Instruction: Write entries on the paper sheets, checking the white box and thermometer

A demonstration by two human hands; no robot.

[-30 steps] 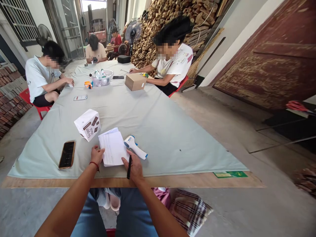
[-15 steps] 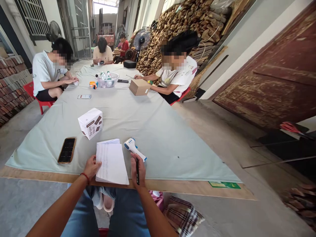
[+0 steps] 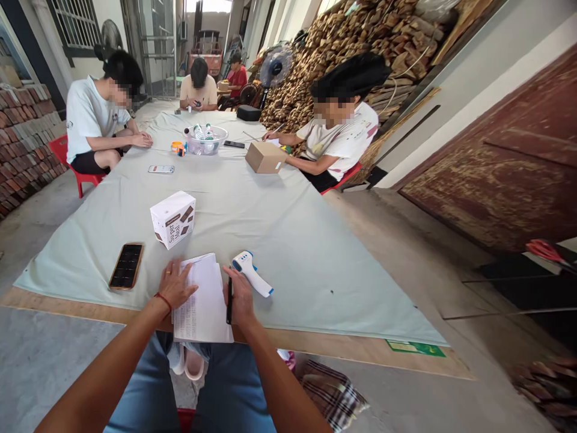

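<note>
Several sheets of paper (image 3: 202, 310) with rows of writing lie at the table's near edge, overhanging it slightly. Across their upper left side rests my left hand (image 3: 177, 284), fingers spread and palm down. My right hand (image 3: 241, 294) is closed around a black pen (image 3: 229, 300), which points along the sheets' right edge. Just beyond that hand lies a white and blue infrared thermometer (image 3: 253, 274), apart from the fingers. A white box (image 3: 174, 219) printed "Super Meal" stands past the papers, and a dark phone (image 3: 127, 266) lies to the left.
Farther along the cloth-covered table (image 3: 315, 270) are a cardboard box (image 3: 265, 158), a clear basin of bottles (image 3: 206, 141), a white phone (image 3: 161, 169) and an orange tape roll (image 3: 177, 147). People sit at both sides and the far end. A plaid cloth (image 3: 329, 391) hangs low on the right.
My left hand has gone from gripping the sheets' left edge to lying spread over them. My right hand, with the pen, has moved left to the papers, away from the thermometer. The view has shifted slightly.
</note>
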